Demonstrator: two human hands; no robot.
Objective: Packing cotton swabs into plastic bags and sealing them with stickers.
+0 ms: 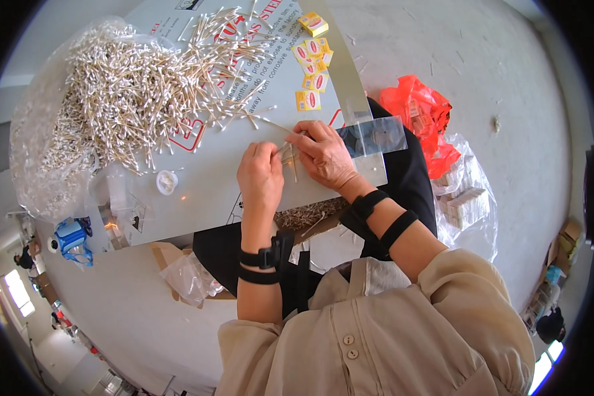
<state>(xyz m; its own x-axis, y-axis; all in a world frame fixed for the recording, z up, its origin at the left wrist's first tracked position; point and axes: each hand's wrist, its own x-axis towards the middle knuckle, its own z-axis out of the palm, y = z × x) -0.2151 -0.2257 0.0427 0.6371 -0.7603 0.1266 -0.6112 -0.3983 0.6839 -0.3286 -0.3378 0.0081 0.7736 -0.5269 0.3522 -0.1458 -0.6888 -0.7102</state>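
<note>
My left hand [261, 178] is closed, its fingers curled in at the front edge of the grey tabletop [211, 198]. Close beside it, my right hand [325, 156] pinches at the end of a wooden-stemmed cotton swab [275, 124]. Something thin and pale lies between the fingertips, too small and covered to make out. Another cotton swab [294, 170] rests on the table between the two hands. Ahead and to the left spreads a big heap of cotton swabs [132, 92], spilling out of a clear plastic bag [30, 145].
Small yellow boxes [307, 100] stand in a row beyond my right hand. A dark, shiny strip [376, 136] overhangs the table's right edge. Left lies a small round white tub [167, 182]. A red bag [419, 109] and clear bag of packs [467, 204] sit at right.
</note>
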